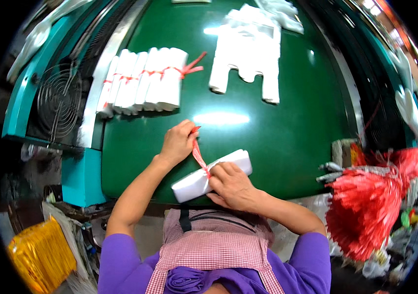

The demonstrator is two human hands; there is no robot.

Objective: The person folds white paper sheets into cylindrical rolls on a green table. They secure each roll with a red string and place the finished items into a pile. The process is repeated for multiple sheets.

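Observation:
A folded roll of white plastic bags (188, 189) lies aslant on the green belt table (297, 147) near its front edge. Round the roll's middle runs a red plastic strip (197, 154). My left hand (175, 144) is closed on the strip's free end, pulling it up and left from the roll. My right hand (232, 186) grips the roll where the strip crosses it, fingers bent over the top; whether it also pinches the strip is hidden. Several similar rolls (142, 81), tied with red strips, lie side by side at the far left.
Flat white carrier bags (250, 49) lie at the far middle of the table. Metal rails (113, 68) border both sides. A thick bunch of red strips (366, 210) hangs at the right. A yellow wrapped bundle (42, 255) stands low at the left, and a wire fan guard (59, 100) above it.

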